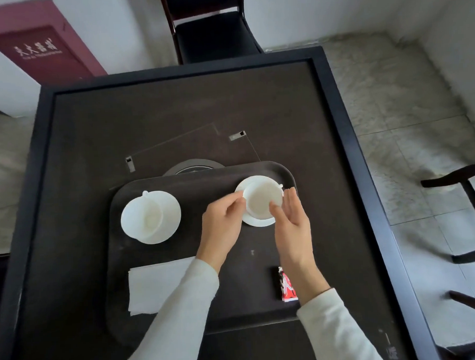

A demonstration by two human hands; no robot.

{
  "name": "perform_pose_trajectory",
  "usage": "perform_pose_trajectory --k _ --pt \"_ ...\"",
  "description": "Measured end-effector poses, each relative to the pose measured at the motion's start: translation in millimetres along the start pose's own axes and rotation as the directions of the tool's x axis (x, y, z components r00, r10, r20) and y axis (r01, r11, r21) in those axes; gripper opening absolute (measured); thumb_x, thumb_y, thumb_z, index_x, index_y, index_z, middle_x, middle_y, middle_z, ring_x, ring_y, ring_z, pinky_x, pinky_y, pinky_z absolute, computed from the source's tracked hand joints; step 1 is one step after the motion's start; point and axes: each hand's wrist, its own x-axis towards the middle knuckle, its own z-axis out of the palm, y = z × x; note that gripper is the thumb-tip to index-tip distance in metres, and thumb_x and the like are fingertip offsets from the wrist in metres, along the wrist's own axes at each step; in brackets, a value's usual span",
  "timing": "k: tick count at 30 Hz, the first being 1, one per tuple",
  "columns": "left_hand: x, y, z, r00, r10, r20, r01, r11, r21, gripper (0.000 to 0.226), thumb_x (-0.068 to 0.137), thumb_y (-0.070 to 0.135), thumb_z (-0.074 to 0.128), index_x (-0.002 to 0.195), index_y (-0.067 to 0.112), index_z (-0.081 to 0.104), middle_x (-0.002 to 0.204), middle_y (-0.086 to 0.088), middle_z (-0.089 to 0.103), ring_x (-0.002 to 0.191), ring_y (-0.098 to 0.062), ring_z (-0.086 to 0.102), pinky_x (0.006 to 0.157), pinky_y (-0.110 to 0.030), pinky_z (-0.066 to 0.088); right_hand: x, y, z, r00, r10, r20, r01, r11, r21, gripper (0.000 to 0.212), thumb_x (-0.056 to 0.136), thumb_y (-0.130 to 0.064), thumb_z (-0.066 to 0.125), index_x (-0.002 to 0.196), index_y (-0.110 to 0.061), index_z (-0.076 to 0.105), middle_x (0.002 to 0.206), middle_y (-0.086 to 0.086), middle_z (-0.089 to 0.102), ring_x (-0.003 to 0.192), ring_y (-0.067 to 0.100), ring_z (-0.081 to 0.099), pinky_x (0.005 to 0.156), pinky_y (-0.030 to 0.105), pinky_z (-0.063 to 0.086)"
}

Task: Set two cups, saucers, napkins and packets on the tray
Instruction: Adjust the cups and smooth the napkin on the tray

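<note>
Two hands met on the right cup (261,199), which sat on the right saucer (257,221) at the far right of the dark tray (203,181). The left hand (222,221) pinched the rim's left side with curled fingertips. The right hand (292,223) set its thumb on the near rim, with its fingers wrapped round by the handle. Such glazed white china was probably light, rigid, slick and chippable, and free to slide on its saucer, so a grasp across the rim seemed safest. The left cup (142,218), folded napkins (154,287) and a red packet (287,285) also lay on the tray.
</note>
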Motion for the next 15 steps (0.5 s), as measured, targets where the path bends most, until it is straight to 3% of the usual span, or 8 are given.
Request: perform_pose_trajectory --k 3,5,6,7,8,9,12,15 --pt "-15 -6 7 0.998 -0.035 -0.054 0.032 0.998 -0.053 0.027 0.097 0.027 0.06 0.121 0.027 0.074 0.108 0.017 0.076 0.107 -0.007 0.068 0.1 -0.037 0.053 21 -5 -11 1.0 0.004 0.024 -0.003 0.998 -0.056 0.057 0.098 -0.03 0.06 0.152 -0.026 0.043 0.118 -0.041 0.059 0.117 -0.022 0.049 0.094 0.01 0.037" --pt "-21 -7 12 0.994 -0.077 -0.078 0.068 0.992 -0.107 0.028 0.098 0.026 0.062 0.123 0.025 0.073 0.11 0.014 0.076 0.107 -0.01 0.07 0.101 -0.039 0.053 31 -9 -16 0.999 0.014 0.053 -0.007 0.991 -0.13 0.049 0.098 -0.031 0.06 0.146 -0.03 0.051 0.116 -0.036 0.062 0.114 -0.016 0.054 0.094 0.012 0.037" --pt "-24 -8 14 0.992 -0.09 -0.091 0.079 0.989 -0.123 0.028 0.098 0.025 0.063 0.124 0.024 0.073 0.111 0.013 0.076 0.107 -0.011 0.07 0.102 -0.039 0.054 38 -5 -18 0.998 0.02 0.061 -0.008 0.983 -0.182 0.055 0.098 -0.032 0.059 0.144 -0.016 0.035 0.109 -0.035 0.063 0.108 -0.013 0.056 0.094 0.015 0.037" --pt "-25 -9 16 0.99 -0.098 -0.103 0.083 0.987 -0.136 0.027 0.099 0.024 0.064 0.125 0.023 0.072 0.111 0.012 0.076 0.107 -0.011 0.071 0.101 -0.039 0.054 38 -10 -18 0.996 0.024 0.088 -0.005 0.978 -0.207 0.033 0.097 -0.032 0.058 0.104 -0.025 0.026 0.101 -0.035 0.063 0.102 -0.012 0.057 0.093 0.016 0.038" --pt "-27 -10 17 0.988 -0.104 -0.113 0.087 0.985 -0.147 0.027 0.099 0.023 0.064 0.125 0.023 0.072 0.111 0.012 0.076 0.105 -0.01 0.072 0.101 -0.039 0.055 43 -6 -19 0.995 0.021 0.102 0.001 0.977 -0.215 0.036 0.097 -0.032 0.058 0.127 -0.022 0.041 0.098 -0.037 0.063 0.1 -0.015 0.057 0.091 0.016 0.038" --pt "-28 -11 19 0.987 -0.109 -0.118 0.09 0.983 -0.157 0.027 0.099 0.024 0.064 0.125 0.023 0.072 0.11 0.012 0.077 0.104 -0.009 0.072 0.1 -0.038 0.055 43 -10 -19 0.991 0.021 0.129 0.007 0.978 -0.21 0.019 0.097 -0.032 0.057 0.115 -0.032 0.061 0.1 -0.042 0.062 0.102 -0.019 0.056 0.09 0.015 0.039" --pt "-29 -13 22 0.985 -0.111 -0.13 0.089 0.983 -0.162 0.026 0.099 0.026 0.064 0.123 0.025 0.074 0.108 0.014 0.077 0.1 -0.003 0.072 0.097 -0.032 0.056 48 -13 -18 0.987 0.019 0.16 0.01 0.985 -0.172 0.054 0.097 -0.032 0.06 0.149 -0.028 0.046 0.12 -0.045 0.053 0.117 -0.018 0.051 0.098 0.015 0.036" --pt "-29 -15 23 0.986 -0.101 -0.135 0.076 0.981 -0.181 0.025 0.099 0.026 0.064 0.121 0.026 0.075 0.107 0.016 0.077 0.099 -0.001 0.072 0.091 -0.023 0.055 51 -16 -16 0.984 0.02 0.178 0.01 0.986 -0.167 0.065 0.098 -0.034 0.061 0.156 -0.025 0.034 0.138 -0.032 0.044 0.128 -0.01 0.046 0.104 0.019 0.034"
